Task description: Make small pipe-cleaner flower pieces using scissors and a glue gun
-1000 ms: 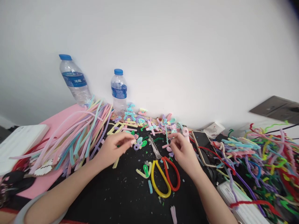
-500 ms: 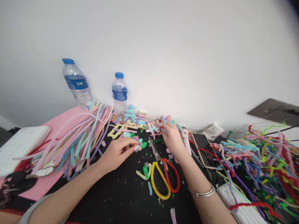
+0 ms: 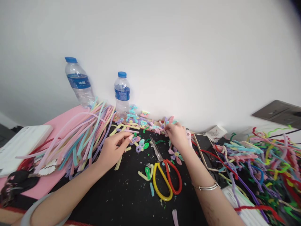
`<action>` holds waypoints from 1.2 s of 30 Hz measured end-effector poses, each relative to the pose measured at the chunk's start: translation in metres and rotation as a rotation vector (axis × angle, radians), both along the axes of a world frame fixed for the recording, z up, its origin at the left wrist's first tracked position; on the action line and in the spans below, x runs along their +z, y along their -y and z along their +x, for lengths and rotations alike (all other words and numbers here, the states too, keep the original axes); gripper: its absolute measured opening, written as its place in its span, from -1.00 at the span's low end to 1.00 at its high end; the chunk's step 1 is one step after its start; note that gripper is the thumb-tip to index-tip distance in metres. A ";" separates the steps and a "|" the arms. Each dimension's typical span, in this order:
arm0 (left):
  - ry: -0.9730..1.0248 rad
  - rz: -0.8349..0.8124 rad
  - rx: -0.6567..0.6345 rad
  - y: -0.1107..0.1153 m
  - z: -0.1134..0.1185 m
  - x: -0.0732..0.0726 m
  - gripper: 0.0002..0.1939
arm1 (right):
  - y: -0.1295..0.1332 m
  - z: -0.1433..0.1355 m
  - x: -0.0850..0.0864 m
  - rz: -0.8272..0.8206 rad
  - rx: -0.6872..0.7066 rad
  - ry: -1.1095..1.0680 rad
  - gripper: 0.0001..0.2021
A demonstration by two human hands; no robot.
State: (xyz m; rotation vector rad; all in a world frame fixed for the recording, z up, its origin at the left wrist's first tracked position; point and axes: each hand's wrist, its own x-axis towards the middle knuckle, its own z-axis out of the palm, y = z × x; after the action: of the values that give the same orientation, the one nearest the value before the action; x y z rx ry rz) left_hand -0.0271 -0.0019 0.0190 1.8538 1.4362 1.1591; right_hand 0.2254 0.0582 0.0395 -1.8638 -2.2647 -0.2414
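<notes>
My left hand (image 3: 116, 147) has its thumb and index finger pinched at the edge of a small pink and purple pipe-cleaner flower (image 3: 135, 140). Just right of it lies a blue and purple pipe-cleaner flower (image 3: 141, 145) with green leaves. My right hand (image 3: 176, 135) is closed among the small pieces near the wall, and what its fingertips grip is hidden. Below its wrist rests a pink and purple flower (image 3: 175, 154). Between the hands lie scissors (image 3: 160, 158) with one yellow and one red handle, blades slightly apart. A cream bent piece with a green loop (image 3: 146, 173) is beside them.
Pastel pipe cleaners (image 3: 89, 131) are heaped on a pink sheet (image 3: 55, 125) at left. Two water bottles (image 3: 122, 94) stand by the wall. A phone (image 3: 205, 150) and a tangle of coloured pipe cleaners (image 3: 265, 169) lie at right. Finished small shapes (image 3: 132, 118) line the back edge.
My left hand has moved left and slightly up, off the blue and purple flower, to the pink and purple one. My right hand stays near the back pieces, its fingers more curled.
</notes>
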 end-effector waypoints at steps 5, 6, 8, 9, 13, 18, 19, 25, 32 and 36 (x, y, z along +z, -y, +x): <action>-0.006 0.005 -0.027 0.000 0.000 -0.001 -0.77 | 0.001 0.002 0.012 -0.080 0.056 -0.011 -0.78; -0.003 0.004 -0.033 0.000 0.000 -0.002 -0.78 | 0.000 0.001 0.013 -0.105 0.068 -0.014 -0.77; 0.012 -0.001 -0.048 0.001 0.000 -0.004 -0.79 | -0.006 -0.002 0.015 -0.138 0.064 -0.029 -0.77; 0.023 -0.006 -0.056 0.001 0.000 -0.005 -0.79 | -0.010 -0.005 0.015 -0.143 0.047 -0.040 -0.77; 0.052 -0.036 -0.095 0.001 0.001 -0.007 -0.78 | -0.038 -0.026 0.009 -0.149 -0.050 -0.079 -0.74; 0.047 -0.046 -0.112 -0.001 0.003 -0.006 -0.77 | -0.070 -0.053 -0.006 -0.216 -0.085 -0.137 -0.81; 0.038 -0.043 -0.112 -0.001 0.003 -0.006 -0.77 | -0.074 -0.056 -0.009 -0.234 -0.087 -0.160 -0.81; 0.001 -0.040 -0.112 0.000 0.002 -0.003 -0.75 | -0.085 -0.052 -0.015 -0.282 -0.074 -0.429 -0.75; 0.056 -0.058 -0.123 0.000 0.002 -0.002 -0.76 | -0.067 -0.032 0.009 -0.226 0.012 -0.873 -0.81; 0.188 -0.173 -0.174 0.001 0.007 0.000 -0.77 | -0.020 -0.030 0.018 -0.268 0.124 -1.059 -0.89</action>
State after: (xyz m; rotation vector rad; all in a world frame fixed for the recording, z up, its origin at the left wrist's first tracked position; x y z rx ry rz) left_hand -0.0204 -0.0033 0.0188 1.6665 1.2058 1.0576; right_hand 0.1951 0.0786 0.0577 -1.3847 -1.6498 0.8895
